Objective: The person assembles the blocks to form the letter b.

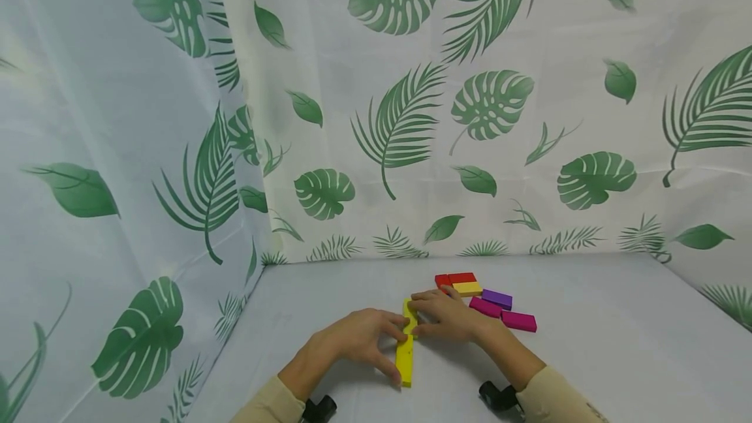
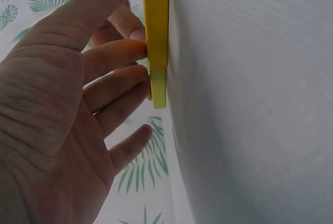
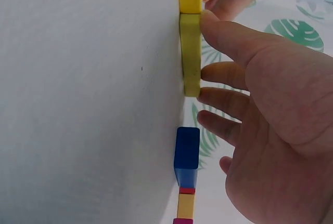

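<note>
Yellow near block (image 1: pixel 404 364), flat on the white tabletop (image 1: pixel 617 344), its long axis running from 6 o'clock to just past 12 in the head view. A yellow far block (image 3: pixel 191 52) adjoins its 12 o'clock end, so that the two form one nearly straight strip (the right wrist view shows the ends meeting, or all but meeting). The left hand (image 1: pixel 364 338) lies at 9 o'clock from the strip and is the nearer to the near block, its thumb by the 6 o'clock end and its index fingertip at the joint. The right hand (image 1: pixel 449 315) lies at 2 o'clock from the joint and is the nearer to the far block, its thumb beside the joint. Neither hand clenches: extended fingers touch the yellow surfaces without wrapping round them; how firmly they press cannot be told. The governing relation, as judged here, is the alignment of the two long axes across the joint, one hand on each flank. Between 1 and 3 o'clock from the joint lie red blocks (image 1: pixel 464 277), a purple block (image 1: pixel 497 299) and magenta blocks (image 1: pixel 519 322), apart from the strip.
</note>
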`<state>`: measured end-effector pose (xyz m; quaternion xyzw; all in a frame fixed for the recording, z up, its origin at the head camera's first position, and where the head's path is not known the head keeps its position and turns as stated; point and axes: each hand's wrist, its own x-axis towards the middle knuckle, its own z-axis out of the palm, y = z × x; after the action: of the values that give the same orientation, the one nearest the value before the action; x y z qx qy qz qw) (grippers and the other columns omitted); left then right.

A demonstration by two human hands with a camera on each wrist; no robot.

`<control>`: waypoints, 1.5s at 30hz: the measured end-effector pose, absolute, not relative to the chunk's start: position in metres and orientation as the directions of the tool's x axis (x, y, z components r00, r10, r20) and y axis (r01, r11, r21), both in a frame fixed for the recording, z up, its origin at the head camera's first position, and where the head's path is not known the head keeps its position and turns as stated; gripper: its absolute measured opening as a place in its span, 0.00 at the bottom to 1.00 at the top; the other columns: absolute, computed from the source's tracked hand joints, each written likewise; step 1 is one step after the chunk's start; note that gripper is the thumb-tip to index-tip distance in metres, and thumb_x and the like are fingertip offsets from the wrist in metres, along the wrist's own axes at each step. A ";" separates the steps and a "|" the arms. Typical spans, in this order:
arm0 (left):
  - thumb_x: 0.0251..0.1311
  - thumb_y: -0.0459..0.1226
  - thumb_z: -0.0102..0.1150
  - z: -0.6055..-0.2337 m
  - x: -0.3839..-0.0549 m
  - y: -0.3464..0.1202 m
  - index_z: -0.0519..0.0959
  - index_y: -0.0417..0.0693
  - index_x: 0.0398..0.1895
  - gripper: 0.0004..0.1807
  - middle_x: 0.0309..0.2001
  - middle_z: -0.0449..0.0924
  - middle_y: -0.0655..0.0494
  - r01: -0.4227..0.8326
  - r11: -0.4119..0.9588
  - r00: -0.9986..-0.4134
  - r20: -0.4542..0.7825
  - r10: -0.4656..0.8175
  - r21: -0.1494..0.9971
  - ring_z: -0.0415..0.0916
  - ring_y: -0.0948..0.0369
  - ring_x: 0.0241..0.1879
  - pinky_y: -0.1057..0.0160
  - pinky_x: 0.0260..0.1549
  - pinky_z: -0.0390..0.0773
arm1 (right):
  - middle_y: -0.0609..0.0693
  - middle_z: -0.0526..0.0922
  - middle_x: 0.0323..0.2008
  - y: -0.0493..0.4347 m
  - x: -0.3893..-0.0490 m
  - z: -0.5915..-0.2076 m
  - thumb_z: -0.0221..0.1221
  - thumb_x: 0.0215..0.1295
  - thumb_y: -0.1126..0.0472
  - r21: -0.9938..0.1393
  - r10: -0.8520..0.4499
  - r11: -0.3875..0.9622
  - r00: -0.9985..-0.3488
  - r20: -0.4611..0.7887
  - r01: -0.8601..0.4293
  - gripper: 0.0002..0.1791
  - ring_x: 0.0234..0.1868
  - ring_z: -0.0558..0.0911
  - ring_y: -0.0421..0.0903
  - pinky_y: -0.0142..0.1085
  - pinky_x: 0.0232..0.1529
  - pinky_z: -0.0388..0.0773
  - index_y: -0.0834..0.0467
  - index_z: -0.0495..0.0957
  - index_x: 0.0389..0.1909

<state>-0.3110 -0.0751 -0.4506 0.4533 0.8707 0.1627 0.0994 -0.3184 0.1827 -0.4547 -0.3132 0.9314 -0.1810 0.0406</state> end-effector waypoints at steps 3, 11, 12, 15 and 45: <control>0.45 0.67 0.76 -0.450 -0.311 -0.076 0.85 0.64 0.61 0.39 0.71 0.75 0.67 0.776 0.526 -0.557 -0.012 0.830 0.348 0.70 0.66 0.71 0.57 0.70 0.72 | 0.54 0.75 0.72 0.181 -0.318 -0.455 0.65 0.68 0.41 -0.367 -0.599 0.738 -0.800 0.031 -0.567 0.33 0.76 0.68 0.59 0.75 0.74 0.44 0.53 0.78 0.69; 0.45 0.69 0.75 -0.448 -0.309 -0.075 0.85 0.66 0.62 0.39 0.73 0.73 0.63 0.808 0.502 -0.530 0.007 0.848 0.308 0.69 0.63 0.73 0.57 0.71 0.72 | 0.53 0.72 0.75 0.180 -0.318 -0.455 0.63 0.70 0.41 -0.400 -0.616 0.721 -0.788 0.004 -0.566 0.33 0.77 0.67 0.59 0.75 0.74 0.45 0.52 0.76 0.71; 0.46 0.68 0.75 -0.447 -0.309 -0.074 0.85 0.65 0.61 0.39 0.73 0.74 0.63 0.814 0.496 -0.522 0.005 0.853 0.302 0.70 0.64 0.72 0.58 0.71 0.72 | 0.53 0.71 0.75 0.180 -0.318 -0.455 0.63 0.71 0.42 -0.411 -0.618 0.718 -0.786 -0.003 -0.562 0.33 0.77 0.66 0.59 0.75 0.74 0.45 0.52 0.75 0.72; 0.46 0.68 0.75 -0.445 -0.307 -0.072 0.85 0.64 0.61 0.39 0.71 0.75 0.63 0.826 0.492 -0.510 -0.006 0.860 0.276 0.72 0.65 0.70 0.60 0.69 0.73 | 0.52 0.69 0.77 0.181 -0.317 -0.454 0.62 0.72 0.43 -0.441 -0.625 0.707 -0.780 -0.025 -0.552 0.33 0.78 0.65 0.58 0.75 0.74 0.43 0.52 0.74 0.73; 0.45 0.70 0.73 -0.443 -0.301 -0.067 0.86 0.68 0.59 0.38 0.69 0.78 0.63 0.858 0.471 -0.483 0.007 0.876 0.206 0.78 0.68 0.62 0.64 0.63 0.78 | 0.53 0.67 0.78 0.183 -0.314 -0.452 0.61 0.74 0.47 -0.542 -0.652 0.656 -0.756 -0.055 -0.526 0.32 0.80 0.63 0.58 0.74 0.75 0.39 0.53 0.72 0.74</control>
<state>-0.3007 -0.0666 -0.4428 0.5062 0.8562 0.0911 0.0497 -0.3138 0.1828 -0.4524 -0.3266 0.9014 -0.2560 0.1235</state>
